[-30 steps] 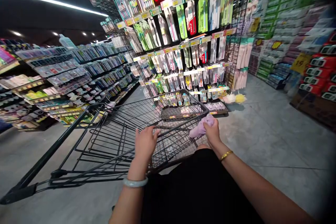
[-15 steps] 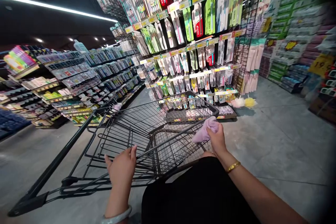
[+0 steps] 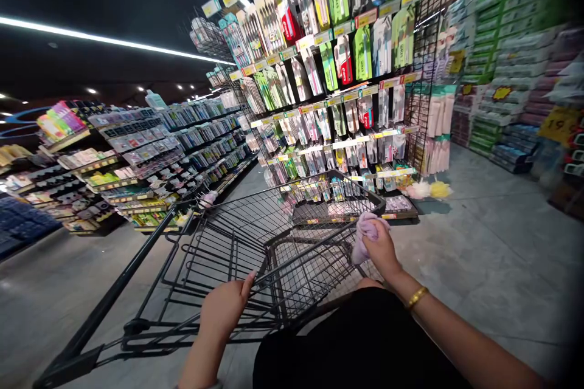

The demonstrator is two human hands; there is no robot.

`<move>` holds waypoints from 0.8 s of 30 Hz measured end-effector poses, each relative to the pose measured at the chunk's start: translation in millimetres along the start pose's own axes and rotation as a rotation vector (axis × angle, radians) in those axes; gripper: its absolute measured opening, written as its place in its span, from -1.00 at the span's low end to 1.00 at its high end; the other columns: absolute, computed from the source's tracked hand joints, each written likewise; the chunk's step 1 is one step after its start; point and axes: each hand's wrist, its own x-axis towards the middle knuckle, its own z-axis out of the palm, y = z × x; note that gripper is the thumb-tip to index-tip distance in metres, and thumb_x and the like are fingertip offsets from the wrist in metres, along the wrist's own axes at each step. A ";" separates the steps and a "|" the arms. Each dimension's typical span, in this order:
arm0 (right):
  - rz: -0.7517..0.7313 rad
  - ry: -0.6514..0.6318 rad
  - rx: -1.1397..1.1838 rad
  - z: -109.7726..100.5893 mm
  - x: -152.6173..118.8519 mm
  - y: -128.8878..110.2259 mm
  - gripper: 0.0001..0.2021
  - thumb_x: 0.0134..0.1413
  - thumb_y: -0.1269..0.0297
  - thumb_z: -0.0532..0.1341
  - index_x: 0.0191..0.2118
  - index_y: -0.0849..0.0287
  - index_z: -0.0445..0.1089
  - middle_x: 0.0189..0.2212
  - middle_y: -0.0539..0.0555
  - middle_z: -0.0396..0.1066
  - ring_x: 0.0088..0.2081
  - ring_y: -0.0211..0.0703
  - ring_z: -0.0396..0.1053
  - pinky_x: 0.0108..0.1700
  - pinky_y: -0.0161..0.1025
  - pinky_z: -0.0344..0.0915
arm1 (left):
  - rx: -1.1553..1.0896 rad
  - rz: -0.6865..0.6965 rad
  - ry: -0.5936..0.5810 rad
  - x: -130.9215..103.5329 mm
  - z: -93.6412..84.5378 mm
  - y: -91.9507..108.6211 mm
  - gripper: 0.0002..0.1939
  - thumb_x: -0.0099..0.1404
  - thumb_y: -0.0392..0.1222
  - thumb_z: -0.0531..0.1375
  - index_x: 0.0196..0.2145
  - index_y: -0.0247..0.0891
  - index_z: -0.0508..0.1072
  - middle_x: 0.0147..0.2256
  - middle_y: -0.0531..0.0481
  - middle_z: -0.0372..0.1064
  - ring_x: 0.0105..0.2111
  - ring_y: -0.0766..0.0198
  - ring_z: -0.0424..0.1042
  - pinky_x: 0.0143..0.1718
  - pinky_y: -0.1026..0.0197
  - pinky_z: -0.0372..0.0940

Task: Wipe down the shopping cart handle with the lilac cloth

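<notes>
Shifting, the bunched cloth (image 3: 364, 237) now droops from the right hand (image 3: 381, 248).

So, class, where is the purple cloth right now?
In the head view, the purple cloth is in the right hand, beside the cart's rim.

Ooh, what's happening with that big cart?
The person's right hand holds a bunched purple cloth by the near rim of the shopping cart. The left hand is at that same side of the cart. Beyond it stands a rack of packaged toothbrushes.
</notes>
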 end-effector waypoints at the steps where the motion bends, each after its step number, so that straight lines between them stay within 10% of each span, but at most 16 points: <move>1: -0.114 0.003 -0.060 -7.1 8.4 -9.7 -0.68 -0.14 0.27 0.16 -0.16 0.09 0.34 -0.12 0.12 0.38 -0.04 0.04 0.32 0.08 -0.01 0.25 | 0.009 0.015 0.007 -0.1 0.2 0.8 -0.21 0.43 0.25 -0.33 -0.54 -0.22 0.49 -0.44 -0.19 0.49 -0.42 0.07 0.45 -0.37 0.15 0.21; 5: -0.432 -0.156 -0.315 -26.7 69.5 -47.8 -0.66 -0.11 0.41 0.13 -0.12 0.13 0.39 0.01 0.18 0.36 0.11 0.07 0.23 0.16 -0.02 0.16 | 0.031 0.043 0.036 -0.2 0.4 4.2 -0.22 0.43 0.25 -0.31 -0.51 -0.24 0.49 -0.44 -0.20 0.49 -0.40 0.08 0.46 -0.34 0.16 0.23; 8: -0.233 -0.746 -0.594 -18.9 116.6 -63.4 -0.76 -0.19 0.45 0.18 -0.29 0.14 0.43 -0.29 0.10 0.46 -0.13 0.03 0.35 -0.03 -0.11 0.26 | -0.009 0.025 0.010 1.9 0.0 7.9 -0.18 0.40 0.31 -0.33 -0.53 -0.23 0.49 -0.43 -0.20 0.50 -0.38 0.04 0.47 -0.33 0.14 0.24; 11: -0.103 -1.025 -0.677 7.9 129.2 -67.1 -0.87 -0.24 0.45 0.23 -0.43 0.16 0.43 -0.54 0.01 0.39 -0.40 -0.09 0.35 -0.25 -0.19 0.27 | -0.053 0.019 -0.032 6.2 -0.5 10.7 -0.16 0.38 0.34 -0.34 -0.54 -0.23 0.49 -0.39 -0.22 0.52 -0.35 0.02 0.48 -0.29 0.13 0.26; 17: -0.106 -1.282 -0.544 71.8 90.5 -73.1 -0.74 -0.22 0.36 0.33 -0.26 0.15 0.50 -0.43 -0.04 0.48 -0.41 -0.20 0.36 -0.29 -0.26 0.29 | -0.167 -0.018 -0.186 15.3 -6.2 9.4 -0.15 0.34 0.40 -0.30 -0.55 -0.22 0.52 -0.42 -0.20 0.54 -0.33 0.02 0.49 -0.22 0.11 0.26; 24: 0.107 -1.287 -0.867 53.4 132.8 -71.2 -0.87 -0.25 0.40 0.35 -0.48 0.25 0.41 -0.42 0.10 0.45 -0.29 -0.05 0.40 -0.16 -0.01 0.30 | -0.203 -0.003 -0.237 20.0 -2.4 7.1 -0.11 0.30 0.45 -0.32 -0.60 -0.19 0.53 -0.46 -0.13 0.55 -0.33 0.05 0.48 -0.22 0.12 0.25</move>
